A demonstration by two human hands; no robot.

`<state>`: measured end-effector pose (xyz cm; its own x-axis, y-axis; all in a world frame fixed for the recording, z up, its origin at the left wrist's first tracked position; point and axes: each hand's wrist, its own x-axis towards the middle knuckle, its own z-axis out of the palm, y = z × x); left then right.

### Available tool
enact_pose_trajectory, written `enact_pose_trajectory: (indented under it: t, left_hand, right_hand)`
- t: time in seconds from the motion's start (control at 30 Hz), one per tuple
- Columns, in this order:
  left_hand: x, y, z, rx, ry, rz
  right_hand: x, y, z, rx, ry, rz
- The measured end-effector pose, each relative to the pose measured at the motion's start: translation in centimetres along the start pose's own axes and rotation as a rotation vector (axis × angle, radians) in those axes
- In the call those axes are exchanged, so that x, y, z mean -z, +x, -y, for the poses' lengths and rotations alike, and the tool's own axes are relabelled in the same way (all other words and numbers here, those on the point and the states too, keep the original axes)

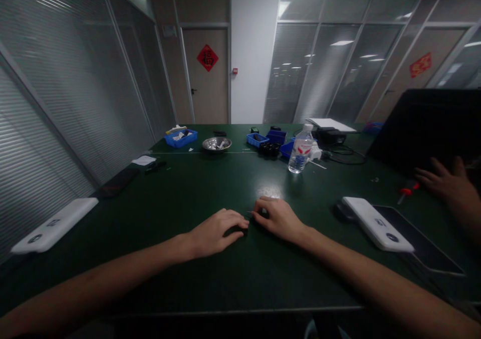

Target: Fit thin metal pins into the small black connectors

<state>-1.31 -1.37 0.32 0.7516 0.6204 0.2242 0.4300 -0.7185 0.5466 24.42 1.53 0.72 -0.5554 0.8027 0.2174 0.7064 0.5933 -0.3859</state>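
My left hand (pixel 216 232) rests low over the middle of the table, its fingers closed round a small black object (pixel 240 229), mostly covered by the fingers. Just to its right, my right hand (pixel 277 217) is closed in a pinch, thumb toward the fingertips. A thin, dark sliver (pixel 249 212) shows at those fingertips, too small to name. The two hands are close together but apart. Beneath them lies the dark green tabletop (pixel 180 193).
A water bottle (pixel 300 151) stands beyond my right hand. Farther back are a metal bowl (pixel 217 146) and blue trays (pixel 182 139). White devices (pixel 376 223) lie at both sides. Another person's hand (pixel 451 181) is at the right, by a red-handled tool (pixel 405 192) and a black screen (pixel 432 128).
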Motion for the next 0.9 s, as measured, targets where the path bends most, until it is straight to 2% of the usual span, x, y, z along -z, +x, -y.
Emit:
enact_pose_trajectory:
  t: [0.13,0.23,0.37,0.47,0.53,0.6,0.73,0.9]
  left_hand:
    - [0.9,-0.1,0.5,-0.045,0.042,0.019]
    - [2.6,-0.8,2.8,0.048,0.041,-0.005]
    - [7.2,-3.5,9.5,0.324,0.077,-0.127]
    - [11.5,-6.6,15.1,0.569,0.244,-0.313]
    - [13.8,-8.9,17.9,0.656,0.316,-0.412]
    - [15.2,-10.9,19.7,0.714,0.376,-0.497]
    - [15.8,-13.1,21.6,0.778,0.449,-0.598]
    - [15.5,-13.3,23.1,0.795,0.481,-0.632]
  right_hand:
    - [0.1,-0.2,0.0,0.006,0.019,0.003]
    - [0.3,-0.3,-0.1,0.008,0.028,0.012]
    - [0.4,-0.3,-0.1,0.014,0.039,0.014]
    - [0.5,-0.3,0.0,0.01,0.04,0.02]
    - [0.5,-0.3,0.1,0.005,0.037,0.028]
    - [0.5,-0.3,0.2,0.002,0.034,0.034]
    - [0.5,-0.3,0.2,0.003,0.023,0.037]
    - [0.4,-0.3,0.1,0.009,0.015,0.021]
